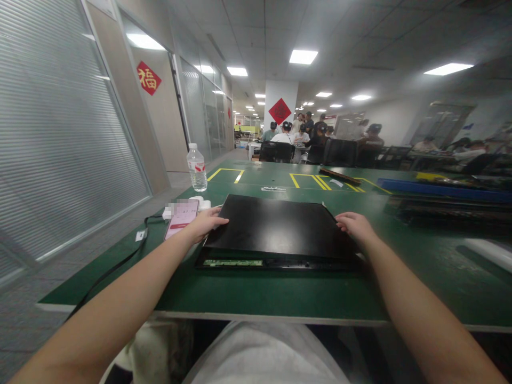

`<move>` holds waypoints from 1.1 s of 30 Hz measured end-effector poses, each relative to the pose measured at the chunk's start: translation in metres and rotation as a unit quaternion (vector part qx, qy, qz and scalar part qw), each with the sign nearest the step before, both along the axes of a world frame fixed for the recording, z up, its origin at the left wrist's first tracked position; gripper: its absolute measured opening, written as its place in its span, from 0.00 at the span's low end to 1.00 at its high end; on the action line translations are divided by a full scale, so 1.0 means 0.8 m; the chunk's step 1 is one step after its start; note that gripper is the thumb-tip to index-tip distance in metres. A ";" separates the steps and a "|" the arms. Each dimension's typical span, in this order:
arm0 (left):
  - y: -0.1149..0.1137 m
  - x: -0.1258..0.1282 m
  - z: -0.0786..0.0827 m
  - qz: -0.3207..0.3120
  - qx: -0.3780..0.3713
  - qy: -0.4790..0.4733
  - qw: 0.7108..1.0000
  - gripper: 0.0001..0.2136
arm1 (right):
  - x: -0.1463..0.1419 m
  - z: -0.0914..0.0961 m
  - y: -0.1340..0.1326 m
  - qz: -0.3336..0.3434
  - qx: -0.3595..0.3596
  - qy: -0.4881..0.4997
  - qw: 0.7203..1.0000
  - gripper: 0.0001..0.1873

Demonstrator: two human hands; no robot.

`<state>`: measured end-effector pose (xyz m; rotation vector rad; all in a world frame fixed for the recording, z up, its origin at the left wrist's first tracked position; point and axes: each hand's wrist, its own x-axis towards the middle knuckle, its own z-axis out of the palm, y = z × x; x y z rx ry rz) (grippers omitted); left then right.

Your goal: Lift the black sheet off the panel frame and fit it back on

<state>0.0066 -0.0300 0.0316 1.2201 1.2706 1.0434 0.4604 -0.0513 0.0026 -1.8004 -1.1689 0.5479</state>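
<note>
A flat black LCD screen panel (pixel 276 224) lies over a dark shallow frame (pixel 312 264) on the green table. Along the frame's near edge, a narrow green circuit board (pixel 232 263) shows past the panel. My left hand (pixel 208 223) grips the panel's left edge, thumb on top and fingers beneath. At the right edge, my right hand (pixel 354 224) pinches the panel between thumb and fingers. The panel's near edge appears slightly raised above the frame. What lies underneath the panel is hidden.
Left of the panel sit a phone (pixel 182 216), a white earbud case (pixel 203 204) and a black cable (pixel 120 269). A water bottle (pixel 197 168) stands behind them. Blurred dark strips (pixel 448 213) and a blue bar (pixel 436 189) lie at right. People sit far back.
</note>
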 end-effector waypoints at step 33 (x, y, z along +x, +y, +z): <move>0.010 -0.007 -0.013 -0.031 -0.012 -0.028 0.999 0.23 | 0.005 -0.002 0.002 0.013 -0.044 -0.182 0.982 0.13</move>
